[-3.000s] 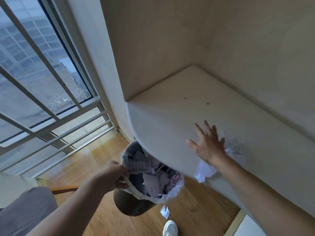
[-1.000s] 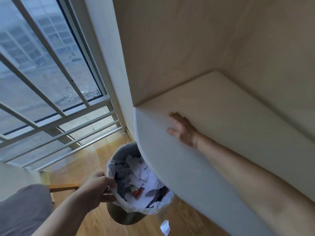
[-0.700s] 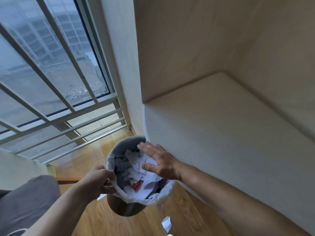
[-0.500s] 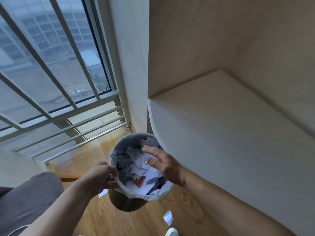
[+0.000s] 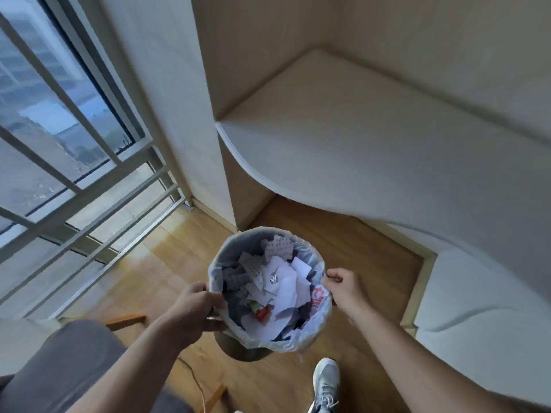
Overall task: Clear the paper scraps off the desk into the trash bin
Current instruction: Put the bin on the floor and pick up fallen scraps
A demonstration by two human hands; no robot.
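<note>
A round trash bin (image 5: 247,351) with a white plastic liner (image 5: 320,320) hangs above the wooden floor, in front of the desk. It is filled with white and patterned paper scraps (image 5: 277,281). My left hand (image 5: 196,308) grips the bin's left rim. My right hand (image 5: 343,286) pinches the liner at the right rim. The pale desk top (image 5: 372,144) at the upper right shows no scraps on it.
A large window with metal bars (image 5: 74,174) fills the left side. A white wall column (image 5: 179,99) stands between window and desk. My grey-trousered knee (image 5: 68,362) and a grey shoe (image 5: 326,383) sit low. A wooden chair edge (image 5: 125,318) is at the left.
My right hand left the desk, passed over the scraps in the bin, and now grips the liner at the right rim. The bin has come out from under the desk edge.
</note>
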